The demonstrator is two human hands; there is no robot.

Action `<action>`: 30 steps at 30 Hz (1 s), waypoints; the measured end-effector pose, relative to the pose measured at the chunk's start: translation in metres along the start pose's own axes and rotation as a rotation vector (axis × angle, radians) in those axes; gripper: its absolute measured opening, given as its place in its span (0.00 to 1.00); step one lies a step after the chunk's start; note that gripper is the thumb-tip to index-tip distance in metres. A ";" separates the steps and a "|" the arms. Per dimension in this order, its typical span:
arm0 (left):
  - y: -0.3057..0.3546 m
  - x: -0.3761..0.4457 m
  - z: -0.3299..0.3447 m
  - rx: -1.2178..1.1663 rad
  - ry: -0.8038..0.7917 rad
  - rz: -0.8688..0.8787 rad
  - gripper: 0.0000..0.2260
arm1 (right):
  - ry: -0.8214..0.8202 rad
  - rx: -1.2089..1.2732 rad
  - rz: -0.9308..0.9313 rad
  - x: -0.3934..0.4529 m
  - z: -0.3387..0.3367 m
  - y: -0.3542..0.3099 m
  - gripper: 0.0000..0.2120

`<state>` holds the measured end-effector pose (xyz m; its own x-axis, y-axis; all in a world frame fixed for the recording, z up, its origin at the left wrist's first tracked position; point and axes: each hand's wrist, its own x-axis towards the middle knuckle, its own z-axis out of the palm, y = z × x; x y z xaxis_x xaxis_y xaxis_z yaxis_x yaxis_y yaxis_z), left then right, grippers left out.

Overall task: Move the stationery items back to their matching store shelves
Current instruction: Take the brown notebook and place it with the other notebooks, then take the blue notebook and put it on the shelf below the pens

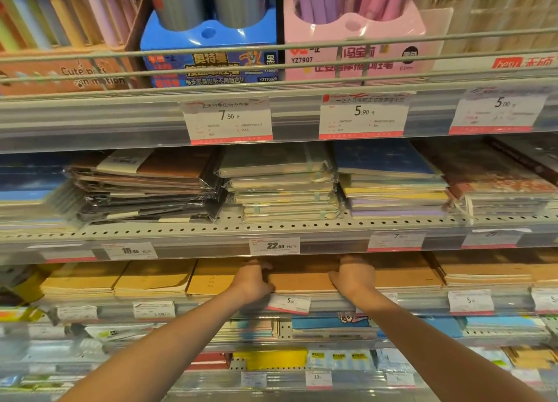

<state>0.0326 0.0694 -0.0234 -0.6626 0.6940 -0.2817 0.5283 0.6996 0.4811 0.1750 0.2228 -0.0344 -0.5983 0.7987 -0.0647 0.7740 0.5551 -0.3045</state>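
Observation:
A stack of brown kraft notebooks [302,276] lies flat on the third shelf down, under the 22.00 price tag [274,245]. My left hand [252,280] grips the stack's left edge. My right hand [354,276] grips its right edge, fingers reaching in under the shelf above. Both forearms stretch up from the bottom of the view. More tan and yellow notebook stacks [154,279] lie on either side on the same shelf.
Above are wrapped notebook piles [280,184] on a perforated shelf [211,228], then pen boxes, blue [211,54] and pink [353,51], behind a wire rail. Lower shelves hold coloured pads [332,323] and price tags.

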 end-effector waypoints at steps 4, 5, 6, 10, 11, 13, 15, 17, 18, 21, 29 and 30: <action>-0.012 -0.008 -0.013 -0.086 0.019 0.029 0.06 | -0.068 0.046 -0.006 -0.006 -0.009 -0.005 0.08; -0.015 -0.011 -0.018 -0.108 0.008 0.046 0.03 | -0.090 0.079 -0.026 -0.008 -0.012 -0.007 0.09; -0.018 -0.016 -0.023 -0.130 0.001 0.067 0.02 | -0.111 0.134 -0.050 -0.009 -0.015 -0.010 0.10; -0.035 -0.043 -0.044 -0.246 0.039 0.111 0.04 | -0.251 0.372 -0.164 -0.024 -0.020 -0.029 0.07; -0.041 -0.051 -0.049 -0.265 0.055 0.111 0.05 | -0.296 0.411 -0.193 -0.027 -0.019 -0.034 0.05; -0.055 -0.067 -0.057 -0.311 0.063 0.101 0.06 | -0.396 0.457 -0.248 -0.034 -0.017 -0.049 0.07; -0.070 -0.084 -0.065 -0.370 0.079 0.083 0.05 | -0.469 0.495 -0.315 -0.043 -0.015 -0.067 0.09; -0.086 -0.102 -0.075 -0.438 0.118 0.050 0.05 | -0.526 0.552 -0.361 -0.052 -0.014 -0.088 0.09; -0.094 -0.111 -0.080 -0.465 0.142 0.031 0.06 | -0.561 0.588 -0.382 -0.056 -0.012 -0.099 0.08; -0.121 -0.139 -0.096 -0.513 0.206 -0.015 0.07 | -0.631 0.623 -0.460 -0.069 -0.006 -0.139 0.04; -0.224 -0.217 -0.136 -0.586 0.422 -0.184 0.06 | -0.690 0.575 -0.676 -0.116 0.028 -0.267 0.07; -0.237 -0.227 -0.143 -0.585 0.449 -0.197 0.05 | -0.701 0.569 -0.705 -0.125 0.031 -0.285 0.08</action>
<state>-0.0181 -0.2780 0.0457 -0.9338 0.3426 -0.1031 0.0937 0.5124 0.8536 0.0227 -0.0423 0.0308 -0.9840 -0.0533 -0.1701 0.1212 0.4995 -0.8578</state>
